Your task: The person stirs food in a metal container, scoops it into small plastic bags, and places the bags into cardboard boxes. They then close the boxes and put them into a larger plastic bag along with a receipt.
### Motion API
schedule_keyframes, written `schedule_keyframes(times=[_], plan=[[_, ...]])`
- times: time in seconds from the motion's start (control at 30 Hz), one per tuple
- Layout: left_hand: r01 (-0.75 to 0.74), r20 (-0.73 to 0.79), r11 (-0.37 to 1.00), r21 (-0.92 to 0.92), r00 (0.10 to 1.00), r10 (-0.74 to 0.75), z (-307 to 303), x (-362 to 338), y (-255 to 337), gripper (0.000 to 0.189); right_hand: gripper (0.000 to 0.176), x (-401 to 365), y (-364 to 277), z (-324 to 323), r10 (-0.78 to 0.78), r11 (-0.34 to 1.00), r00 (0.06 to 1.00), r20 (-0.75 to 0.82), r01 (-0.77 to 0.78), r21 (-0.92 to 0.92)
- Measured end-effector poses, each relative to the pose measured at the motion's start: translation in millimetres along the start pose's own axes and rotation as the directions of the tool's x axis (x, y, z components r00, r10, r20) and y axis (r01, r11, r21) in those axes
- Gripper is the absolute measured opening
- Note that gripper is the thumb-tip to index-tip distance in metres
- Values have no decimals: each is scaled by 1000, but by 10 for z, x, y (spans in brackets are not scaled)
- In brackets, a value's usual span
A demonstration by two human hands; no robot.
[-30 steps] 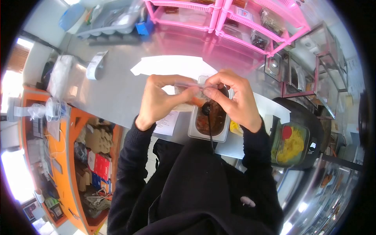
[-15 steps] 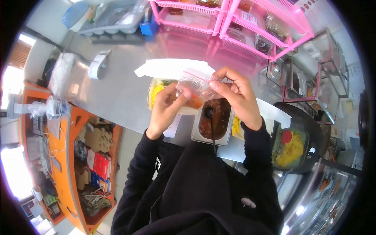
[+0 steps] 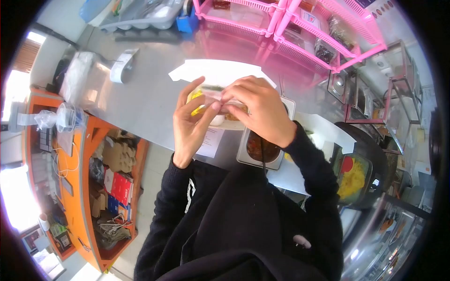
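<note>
Glossy plastic bag [image 3: 212, 94], shiny metal tbl [image 3: 149, 105]

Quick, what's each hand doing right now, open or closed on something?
Left hand: thumb and fingertip pinching a clear plastic bag.
Right hand: fingertips closed on the same bag.

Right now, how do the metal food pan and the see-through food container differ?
The metal pan is opaque and grey, while the food container has see-through sides. The pan holds dark reddish-brown food; the container holds yellow food. A thin dark handle reaches out over the pan's edge, whereas the container shows a round red item. Both are roughly rectangular with food inside.
</note>
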State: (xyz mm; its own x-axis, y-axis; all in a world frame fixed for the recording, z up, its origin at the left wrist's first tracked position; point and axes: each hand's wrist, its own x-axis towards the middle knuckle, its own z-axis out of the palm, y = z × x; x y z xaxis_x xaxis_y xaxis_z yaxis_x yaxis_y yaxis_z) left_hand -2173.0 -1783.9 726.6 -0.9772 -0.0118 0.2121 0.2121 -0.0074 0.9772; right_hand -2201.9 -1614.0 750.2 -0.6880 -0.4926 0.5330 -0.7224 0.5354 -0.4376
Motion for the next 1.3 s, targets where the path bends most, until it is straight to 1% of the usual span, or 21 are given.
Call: schedule_keyframes(times=[0.03,0.13,0.17,0.27,0.3,0.4,0.43,0.53,0.6,0.67,0.7,0.8,0.87,0.9,0.93,0.97,1.0,1.07,1.1,1.2,1.3], plan=[[25,-10,999,29,1000,-25,-42,-18,-36,14,13,35,3,33,32,997,996,77,-37,64],[-90,-11,932,350,995,100,-226,-91,-320,22,10,137,93,177,88,996,910,406,-69,-59],[-47,-66,958,284,995,68,-210,-126,-415,35,13,143,159,278,56,994,890,452,-9,-105],[-43,142,924,381,990,-13,-234,-185,-631,46,11,119,226,512,44,978,755,654,101,-183],[-102,183,878,467,983,17,-193,-186,-640,52,14,39,296,647,-1,962,754,657,180,-205],[-150,267,810,568,964,-9,-150,-150,-804,47,15,-113,388,791,-41,922,820,571,251,-295],[-187,283,828,529,958,36,-135,-147,-912,35,12,-78,312,681,19,922,841,541,195,-335],[-324,439,682,655,898,5,-119,-138,-1150,26,13,61,293,172,58,956,893,447,79,-282],[-396,430,595,699,898,93,-17,-142,-1030,20,15,150,373,-308,172,971,890,423,-81,-224],[-437,422,494,751,894,149,43,-104,-932,18,13,67,511,-710,201,951,949,241,-130,-282],[-448,427,474,757,890,160,80,-89,-837,16,13,-4,563,-911,279,934,938,205,-216,-284],[-340,355,670,660,927,120,70,-144,-681,14,15,-358,606,-1380,476,850,876,77,-435,-298],[-26,271,882,470,956,-116,101,-280,-509,11,16,-623,547,-1631,586,781,810,-2,-565,-266],[135,292,919,370,923,-252,93,-363,-470,16,15,-780,533,-1737,613,749,788,-52,-601,-278],[350,434,889,295,780,-451,3,-422,-443,29,15,-932,513,-1829,636,718,764,-102,-636,-284],[414,511,887,203,728,-457,-47,-544,-534,35,14,-1072,483,-1908,704,652,697,-136,-711,-265],[481,582,869,118,675,-453,-67,-643,-619,42,14,-1218,509,-1981,732,631,666,-141,-741,-228],[559,597,825,85,634,-491,1,-716,-546,51,14,-1561,602,-2070,782,588,606,-147,-795,-146],[596,602,800,73,613,-511,40,-746,-508,55,13,-1723,693,-2108,789,574,597,-147,-801,-171],[650,616,760,-13,603,-506,138,-754,-494,65,13,-2110,940,-2191,811,570,574,-112,-819,-64],[663,655,748,-38,581,-483,202,-677,-563,71,14,-2268,1133,-2236,842,540,539,13,-841,-29]])
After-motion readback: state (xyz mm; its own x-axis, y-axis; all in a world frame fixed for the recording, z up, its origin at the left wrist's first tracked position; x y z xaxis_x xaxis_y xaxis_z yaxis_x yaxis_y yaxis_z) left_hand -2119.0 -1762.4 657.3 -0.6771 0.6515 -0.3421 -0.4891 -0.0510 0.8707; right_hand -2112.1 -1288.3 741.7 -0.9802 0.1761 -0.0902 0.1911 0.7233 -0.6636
